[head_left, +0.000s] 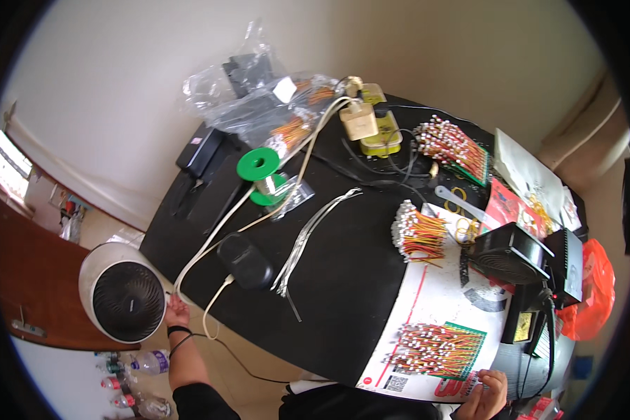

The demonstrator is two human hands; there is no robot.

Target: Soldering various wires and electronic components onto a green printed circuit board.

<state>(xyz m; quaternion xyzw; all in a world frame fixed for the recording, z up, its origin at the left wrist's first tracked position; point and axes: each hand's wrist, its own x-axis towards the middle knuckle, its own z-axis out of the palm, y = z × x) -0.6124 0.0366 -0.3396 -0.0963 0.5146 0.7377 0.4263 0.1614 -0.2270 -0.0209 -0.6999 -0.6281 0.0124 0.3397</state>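
My left hand (177, 313), with a dark band at its wrist, is beside the right rim of a white fan (87, 280) with a black grille. Its fingers are bunched together at the rim; what they grip is too small to tell. At the front edge of a white printed mat (416, 294) is my right hand (492, 394), its fingers curled in. Anything inside them is hidden. Just beyond it on the mat lies a green circuit board with rows of red and yellow wires (437, 350) with white tips.
A loose wire bundle (420, 234) and another wired board (455, 147) lie farther back. Mid-table are white wires (308, 241), a black oval device (245, 260) and a green solder spool (259, 164). A black box fan (507, 255) stands at right. Cables cross the table's left edge.
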